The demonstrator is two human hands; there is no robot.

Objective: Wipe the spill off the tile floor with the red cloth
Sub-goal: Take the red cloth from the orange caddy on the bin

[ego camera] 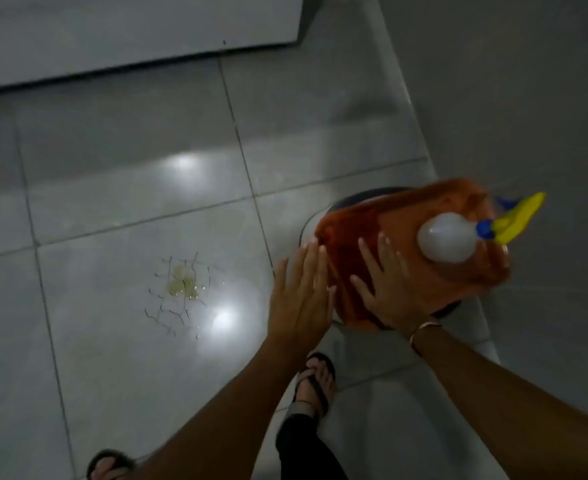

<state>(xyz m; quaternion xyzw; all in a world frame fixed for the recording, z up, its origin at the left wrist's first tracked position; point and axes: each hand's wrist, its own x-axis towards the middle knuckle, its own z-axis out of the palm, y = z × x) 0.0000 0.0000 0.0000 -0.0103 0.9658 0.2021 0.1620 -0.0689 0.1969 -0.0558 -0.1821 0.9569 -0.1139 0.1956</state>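
Note:
A yellowish spill (pixel 182 284) lies on the grey tile floor (pixel 112 209), left of centre, ringed by thin scribbled lines. The red cloth (pixel 420 233) is draped over a round stool at the right. A white spray bottle (pixel 448 242) with a blue and yellow nozzle rests on top of the cloth. My right hand (pixel 384 285) lies flat on the cloth's near edge, fingers spread. My left hand (pixel 297 296) hovers with fingers apart just left of the cloth, its fingertips at the cloth's edge, holding nothing.
A dark round stool (pixel 358 197) shows under the cloth beside a grey wall (pixel 527 98) at right. A pale cabinet or door panel (pixel 129 32) runs along the top. My sandalled feet (pixel 315 382) stand at the bottom. Bright light glare sits near the spill.

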